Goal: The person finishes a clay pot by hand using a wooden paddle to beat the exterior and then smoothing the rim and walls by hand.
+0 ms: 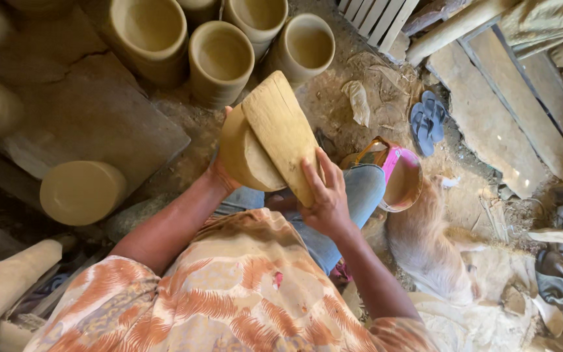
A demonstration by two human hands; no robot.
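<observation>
A flat wooden paddle (pixel 285 133), pale and rough-grained, lies pressed against a rounded, unfired clay pot (pixel 245 156) held above the person's lap. The right hand (pixel 326 195) is clasped around the paddle's lower end, fingers wrapped over its face. The left hand (pixel 219 171) supports the pot from behind; its grip is mostly hidden, so whether it is spread or curled cannot be told. Beyond them, open-mouthed cylindrical clay vessels (pixel 219 58) stand grouped on a dirt floor (pixel 333 98), smooth-walled and tan. A closed clay cylinder (pixel 81 191) lies beside a cracked slab (pixel 86 111). A round bowl with a pink band (pixel 402 177) sits by the knee; blue sandals (pixel 427 120) rest near wooden planks (pixel 496 111).
</observation>
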